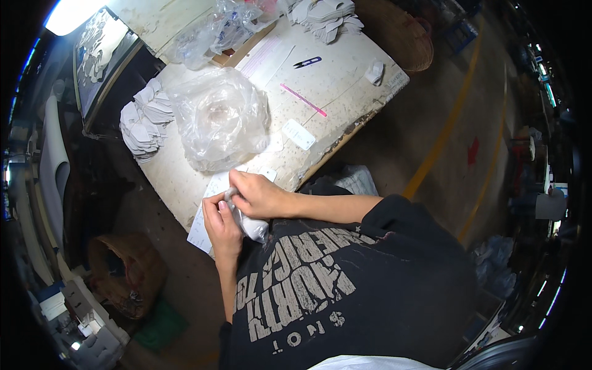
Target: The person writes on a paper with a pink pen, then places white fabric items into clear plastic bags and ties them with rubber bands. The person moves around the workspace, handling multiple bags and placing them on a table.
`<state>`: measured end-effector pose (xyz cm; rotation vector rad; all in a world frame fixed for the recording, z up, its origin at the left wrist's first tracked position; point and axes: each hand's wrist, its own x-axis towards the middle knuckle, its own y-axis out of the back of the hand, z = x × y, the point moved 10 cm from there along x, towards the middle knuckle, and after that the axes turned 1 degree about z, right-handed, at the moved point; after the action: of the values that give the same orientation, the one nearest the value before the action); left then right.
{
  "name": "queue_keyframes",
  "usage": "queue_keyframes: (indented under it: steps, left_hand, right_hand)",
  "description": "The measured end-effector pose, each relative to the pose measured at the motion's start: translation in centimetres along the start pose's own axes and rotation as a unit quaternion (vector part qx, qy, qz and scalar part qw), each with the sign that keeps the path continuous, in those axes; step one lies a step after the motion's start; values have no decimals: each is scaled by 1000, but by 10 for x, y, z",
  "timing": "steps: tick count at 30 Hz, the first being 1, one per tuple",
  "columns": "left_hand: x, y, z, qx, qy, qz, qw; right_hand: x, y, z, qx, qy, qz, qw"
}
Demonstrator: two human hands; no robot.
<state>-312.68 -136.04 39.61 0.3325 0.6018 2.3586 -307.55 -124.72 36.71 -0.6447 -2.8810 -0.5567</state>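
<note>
At the near edge of the counter (pixel 345 80) the person stood bent over a small bundle of white pieces in clear film (pixel 251 226), held just off the edge against the dark shirt. The left hand (pixel 223 228) cupped it from below, fingers curled shut around the pack. The right hand (pixel 259 194) lay over the top, its grip pinching the gathered neck of the film near the left thumb.

Just beyond the hands a white sheet (pixel 206 213) hung over the near edge. A large crumpled clear plastic bag (pixel 219 120) sat further in, with a stack of white cut shapes (pixel 145 123) at the left edge. A white tag (pixel 299 134), a pink stick (pixel 303 100) and small dark snips (pixel 307 61) lay toward the right side.

The film looked thin and slippery. To my eye, a hard tug at the neck could tear it, or the pack could slide from the lower hand, and the pieces would drop to the floor since nothing lay under them. An elbow could also drag the overhanging sheet off.
</note>
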Motion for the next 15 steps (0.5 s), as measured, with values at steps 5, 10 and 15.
queue_keyframes:
  steps: [5,10,15]
  left_hand:
    - [-4,-1,-4,6,-3,-11,1000]
    - [-5,-2,-34,-64,65,-28,995]
    - [-11,-7,-62,-122,100,-7,987]
  right_hand:
    - [0,-3,14,-29,-13,9,999]
    - [6,-5,20,-34,-26,-8,999]
    - [8,-17,22,5,-58,-93,994]
